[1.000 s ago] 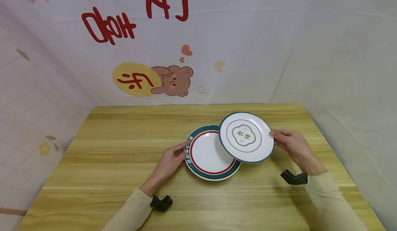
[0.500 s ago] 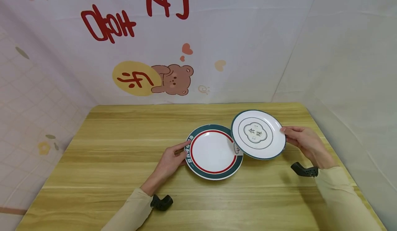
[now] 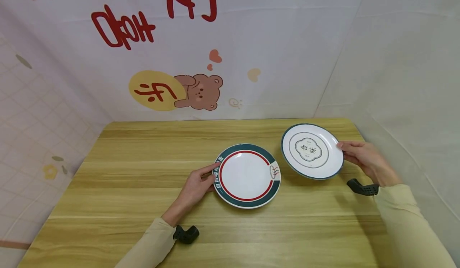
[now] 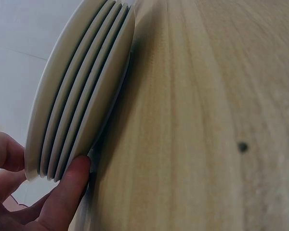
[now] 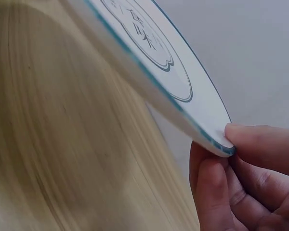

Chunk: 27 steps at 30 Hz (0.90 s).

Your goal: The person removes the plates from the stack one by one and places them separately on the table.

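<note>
Over the wood-grain surface [image 3: 280,232], the right hand [image 3: 363,159], pinching the blue-rimmed plate [image 3: 312,151] by its edge, swings it clear rightward, no longer overlapping the plate stack [image 3: 246,176], so they look fully separated as the left hand [image 3: 195,186] grips the stack's left edge.

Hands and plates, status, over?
Right hand pinching single plate, tilted, off table. Left hand holding stacked plates by the edge. No obstacle visible between them.
</note>
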Motion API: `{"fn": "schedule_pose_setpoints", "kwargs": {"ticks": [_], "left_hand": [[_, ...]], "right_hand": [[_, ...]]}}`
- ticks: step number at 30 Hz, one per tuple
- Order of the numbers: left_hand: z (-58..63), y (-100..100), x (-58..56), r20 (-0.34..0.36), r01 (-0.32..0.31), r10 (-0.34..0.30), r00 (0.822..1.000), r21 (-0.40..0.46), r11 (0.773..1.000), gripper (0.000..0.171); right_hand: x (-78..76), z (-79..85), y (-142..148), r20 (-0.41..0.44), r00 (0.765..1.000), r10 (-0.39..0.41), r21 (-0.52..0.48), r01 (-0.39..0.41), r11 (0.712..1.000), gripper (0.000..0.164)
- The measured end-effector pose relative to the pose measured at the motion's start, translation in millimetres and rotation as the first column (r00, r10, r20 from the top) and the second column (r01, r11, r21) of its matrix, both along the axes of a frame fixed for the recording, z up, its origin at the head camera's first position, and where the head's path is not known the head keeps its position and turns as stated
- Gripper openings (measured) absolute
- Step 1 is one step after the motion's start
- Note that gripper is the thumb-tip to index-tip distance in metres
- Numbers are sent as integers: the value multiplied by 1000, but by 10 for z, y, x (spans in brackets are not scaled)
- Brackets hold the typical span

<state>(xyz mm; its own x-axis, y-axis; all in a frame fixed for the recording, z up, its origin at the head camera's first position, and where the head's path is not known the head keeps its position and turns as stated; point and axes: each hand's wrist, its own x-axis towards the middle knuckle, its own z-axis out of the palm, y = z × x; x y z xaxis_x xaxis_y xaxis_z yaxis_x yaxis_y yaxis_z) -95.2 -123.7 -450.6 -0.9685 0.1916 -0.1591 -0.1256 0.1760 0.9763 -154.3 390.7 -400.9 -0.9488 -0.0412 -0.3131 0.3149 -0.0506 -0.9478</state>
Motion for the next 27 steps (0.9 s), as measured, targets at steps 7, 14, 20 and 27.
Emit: {"fn": "schedule_pose_setpoints", "kwargs": {"ticks": [7, 14, 20, 27], "left_hand": [[6, -3, 5, -3, 0, 0, 1000, -2, 1000, 46], [20, -6, 8, 4, -5, 5, 1000, 1, 1000, 46], [28, -14, 5, 11, 2, -2, 1000, 19, 1000, 45], [27, -15, 7, 13, 7, -8, 1000, 32, 999, 45]], "right_hand": [[-62, 12, 159, 37, 999, -12, 44, 10, 999, 25], [-105, 13, 278, 55, 998, -3, 134, -5, 991, 24], [-143, -13, 360, 89, 996, -5, 238, -17, 971, 23], [-171, -94, 458, 75, 997, 0, 281, -21, 960, 14]]}}
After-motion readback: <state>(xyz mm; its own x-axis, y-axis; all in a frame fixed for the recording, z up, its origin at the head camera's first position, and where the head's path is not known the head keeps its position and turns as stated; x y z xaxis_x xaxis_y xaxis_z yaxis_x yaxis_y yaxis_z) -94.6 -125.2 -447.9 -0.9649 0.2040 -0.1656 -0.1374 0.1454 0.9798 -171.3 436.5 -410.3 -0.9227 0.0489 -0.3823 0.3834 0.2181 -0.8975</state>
